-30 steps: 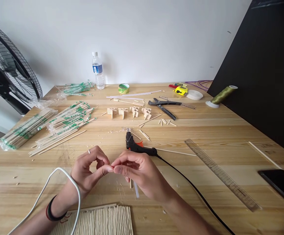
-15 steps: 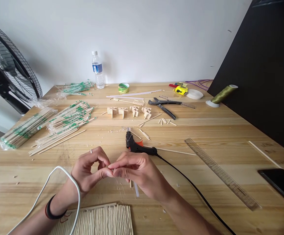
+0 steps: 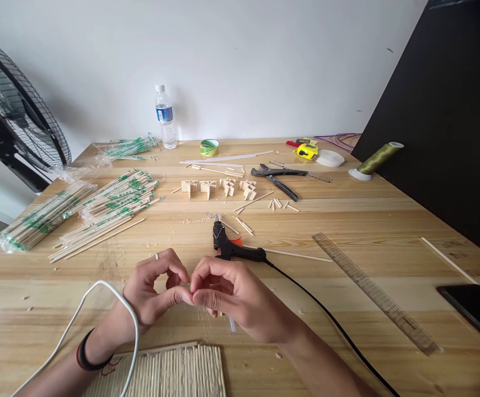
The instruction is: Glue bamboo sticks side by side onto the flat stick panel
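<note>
My left hand (image 3: 155,284) and my right hand (image 3: 234,295) meet over the front middle of the table, fingertips pinched together. Whatever lies between them is small and covered by the fingers. Just beyond them a black glue gun (image 3: 235,249) rests on its side, nozzle pointing away, with an orange trigger. A clear glue stick (image 3: 232,324) shows partly below my right hand. Closer to me lies a mat of wooden sticks (image 3: 182,369) set side by side. Several small stick-built pieces (image 3: 207,188) stand in a row farther back.
Bundles of wrapped sticks (image 3: 118,201) lie at left near a fan (image 3: 20,105). A water bottle (image 3: 166,118) stands by the wall. Cutters (image 3: 279,179), a yellow tape measure (image 3: 307,151), a thread spool (image 3: 378,159), a clear ruler (image 3: 374,292) and a phone (image 3: 474,314) occupy the right. A white cable (image 3: 134,331) crosses my left wrist.
The fingers of my right hand have curled more, with the index finger bent at the fingertips. Both hands stay pinched at almost the same spot. Nothing on the table has moved.
</note>
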A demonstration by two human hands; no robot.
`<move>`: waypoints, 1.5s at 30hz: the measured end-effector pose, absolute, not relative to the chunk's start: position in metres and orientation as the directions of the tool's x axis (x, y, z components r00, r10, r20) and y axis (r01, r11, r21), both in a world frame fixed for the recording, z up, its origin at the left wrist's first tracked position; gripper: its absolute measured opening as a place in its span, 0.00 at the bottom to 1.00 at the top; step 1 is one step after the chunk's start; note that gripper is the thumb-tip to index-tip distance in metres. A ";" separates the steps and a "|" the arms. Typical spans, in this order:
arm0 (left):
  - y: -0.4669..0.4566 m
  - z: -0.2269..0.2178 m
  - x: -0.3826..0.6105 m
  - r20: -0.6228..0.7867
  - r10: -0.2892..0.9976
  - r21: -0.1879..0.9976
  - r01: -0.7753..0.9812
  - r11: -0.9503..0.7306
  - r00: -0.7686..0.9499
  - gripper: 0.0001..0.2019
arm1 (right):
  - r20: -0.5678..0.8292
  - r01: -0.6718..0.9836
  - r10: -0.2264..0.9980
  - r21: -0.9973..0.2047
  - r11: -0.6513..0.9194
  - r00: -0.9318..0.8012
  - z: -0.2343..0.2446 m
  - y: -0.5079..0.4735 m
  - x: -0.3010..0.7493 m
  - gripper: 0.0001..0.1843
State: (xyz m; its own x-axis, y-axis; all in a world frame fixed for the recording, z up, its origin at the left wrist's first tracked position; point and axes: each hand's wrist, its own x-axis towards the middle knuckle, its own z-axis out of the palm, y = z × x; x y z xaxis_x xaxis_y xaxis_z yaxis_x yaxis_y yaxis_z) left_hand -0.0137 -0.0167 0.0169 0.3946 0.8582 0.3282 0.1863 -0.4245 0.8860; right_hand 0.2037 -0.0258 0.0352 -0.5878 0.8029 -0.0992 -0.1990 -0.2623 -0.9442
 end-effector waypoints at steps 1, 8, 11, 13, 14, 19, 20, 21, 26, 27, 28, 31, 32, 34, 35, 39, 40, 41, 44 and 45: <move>-0.017 0.017 -0.014 0.313 0.857 0.892 0.182 -0.413 0.410 0.20 | -0.092 -0.204 0.790 -0.942 -0.266 -0.607 0.036 -0.026 0.204 0.18; -0.018 0.014 -0.017 0.196 0.842 0.927 0.186 -0.326 0.503 0.24 | -0.030 -0.208 0.712 -0.947 -0.244 -0.701 0.035 -0.025 0.206 0.17; -0.018 0.015 -0.016 0.181 0.820 0.933 0.168 -0.318 0.543 0.25 | -0.005 -0.229 0.671 -0.938 -0.260 -0.741 0.035 -0.026 0.205 0.17; -0.017 0.016 -0.015 0.179 0.818 0.935 0.164 -0.315 0.547 0.25 | -0.016 -0.229 0.655 -0.931 -0.286 -0.755 0.035 -0.026 0.205 0.18; -0.017 0.016 -0.015 0.180 0.820 0.935 0.165 -0.315 0.543 0.25 | -0.024 -0.224 0.654 -0.930 -0.292 -0.756 0.035 -0.026 0.205 0.18; -0.017 0.015 -0.015 0.175 0.841 0.934 0.184 -0.306 0.511 0.24 | -0.001 -0.229 0.684 -0.942 -0.245 -0.729 0.034 -0.027 0.204 0.19; -0.017 0.014 -0.015 0.175 0.847 0.933 0.190 -0.306 0.503 0.24 | -0.001 -0.228 0.690 -0.944 -0.240 -0.723 0.034 -0.027 0.204 0.20; -0.017 0.014 -0.015 0.182 0.851 0.931 0.192 -0.310 0.493 0.24 | -0.009 -0.223 0.698 -0.944 -0.241 -0.716 0.033 -0.027 0.204 0.20; -0.014 0.016 -0.013 0.281 0.868 0.905 0.189 -0.382 0.410 0.22 | -0.026 -0.204 0.789 -0.960 -0.190 -0.614 0.033 -0.028 0.202 0.21; -0.013 0.016 -0.013 0.303 0.871 0.897 0.194 -0.397 0.386 0.21 | -0.015 -0.202 0.811 -0.966 -0.163 -0.584 0.033 -0.028 0.202 0.21; -0.013 0.016 -0.013 0.321 0.874 0.890 0.200 -0.410 0.365 0.20 | -0.005 -0.199 0.834 -0.970 -0.137 -0.552 0.032 -0.027 0.201 0.20; -0.013 0.017 -0.013 0.344 0.874 0.874 0.223 -0.432 0.343 0.19 | 0.014 -0.182 0.886 -0.980 -0.080 -0.463 0.031 -0.026 0.200 0.18; -0.013 0.017 -0.013 0.343 0.874 0.873 0.226 -0.432 0.344 0.19 | 0.021 -0.171 0.897 -0.983 -0.061 -0.441 0.031 -0.026 0.200 0.17; -0.013 0.018 -0.013 0.338 0.875 0.875 0.227 -0.427 0.345 0.19 | 0.040 -0.152 0.909 -0.988 -0.026 -0.415 0.030 -0.024 0.200 0.16; -0.013 0.018 -0.013 0.336 0.877 0.877 0.226 -0.424 0.343 0.20 | 0.045 -0.145 0.910 -0.989 -0.017 -0.413 0.030 -0.024 0.200 0.15; -0.013 0.019 -0.012 0.340 0.877 0.875 0.227 -0.427 0.338 0.21 | 0.043 -0.139 0.905 -0.990 -0.018 -0.423 0.030 -0.024 0.200 0.15; -0.013 0.019 -0.012 0.342 0.877 0.874 0.228 -0.429 0.338 0.21 | 0.042 -0.138 0.901 -0.990 -0.020 -0.431 0.030 -0.024 0.200 0.16; -0.013 0.019 -0.012 0.343 0.876 0.874 0.227 -0.430 0.340 0.21 | 0.043 -0.137 0.897 -0.990 -0.020 -0.440 0.031 -0.025 0.200 0.16; -0.013 0.018 -0.012 0.339 0.873 0.875 0.223 -0.429 0.350 0.21 | 0.051 -0.136 0.882 -0.991 -0.015 -0.468 0.034 -0.026 0.200 0.18; -0.013 0.017 -0.013 0.332 0.873 0.878 0.223 -0.425 0.356 0.21 | 0.053 -0.135 0.876 -0.991 -0.014 -0.479 0.035 -0.027 0.200 0.18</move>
